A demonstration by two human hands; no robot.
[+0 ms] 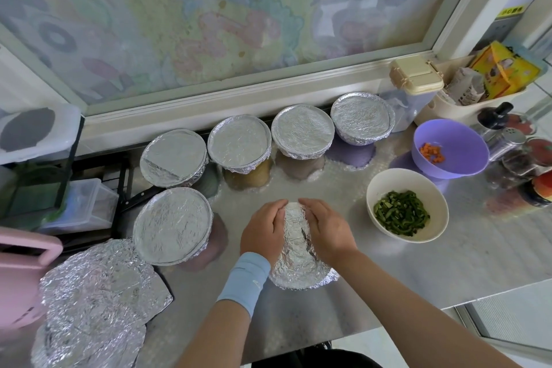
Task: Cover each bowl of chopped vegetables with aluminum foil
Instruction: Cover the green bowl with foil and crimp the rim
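A bowl under a foil sheet (298, 266) stands at the front middle of the steel counter (448, 263). My left hand (263, 233) and my right hand (325, 230) lie cupped over its far rim, pressing the foil down on both sides. Several foil-covered bowls stand behind and to the left, the nearest (173, 225) just left of my hands, others (173, 157) (239, 143) (303, 131) (361, 118) in a row along the window sill. A white bowl of chopped green vegetables (407, 206) and a purple bowl with a few carrot cubes (448, 148) stand uncovered at the right.
Loose crumpled foil sheets (95, 302) lie at the front left beside a pink object (21, 278). Jars and shakers (513, 152) crowd the right end, with a lidded container (415, 81) and a caddy of packets (493, 78) behind. A knife handle (137, 199) shows at the left.
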